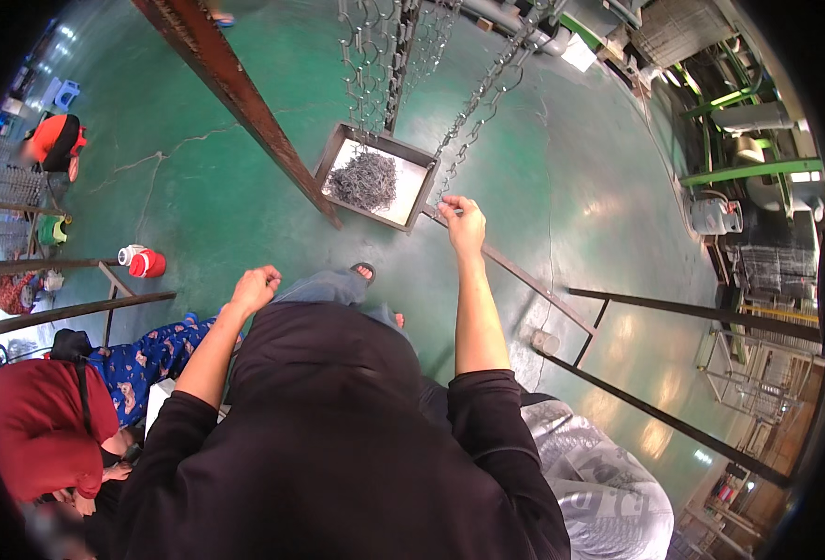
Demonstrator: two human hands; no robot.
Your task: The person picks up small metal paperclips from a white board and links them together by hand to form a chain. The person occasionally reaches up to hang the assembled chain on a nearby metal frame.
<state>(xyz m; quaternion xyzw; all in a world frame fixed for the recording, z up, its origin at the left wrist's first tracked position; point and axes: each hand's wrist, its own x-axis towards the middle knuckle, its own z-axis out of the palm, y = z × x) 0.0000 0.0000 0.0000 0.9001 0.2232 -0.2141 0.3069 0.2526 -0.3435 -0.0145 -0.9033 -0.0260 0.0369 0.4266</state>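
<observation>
My right hand (464, 224) is raised in front of me, thumb and fingers pinched at the lower end of a hanging strand of linked metal hooks (469, 126). Curled in front of my left thigh, my left hand (257, 288) is closed; whether anything small is in it is hidden. Just beyond my hands stands a dark-rimmed tray (382, 217) with a white bottom. In it lies a heap of small grey metal pieces (364, 180). More hook strands (366, 79) hang above the tray's far side.
A rusty beam (244, 103) slants down beside the tray. At right, a metal frame (664, 401) runs along the green floor. A person in a dark red top (44, 420) sits close at my left. A red jug (148, 263) is at left; a whitish plastic sack (608, 467) sits by my right side.
</observation>
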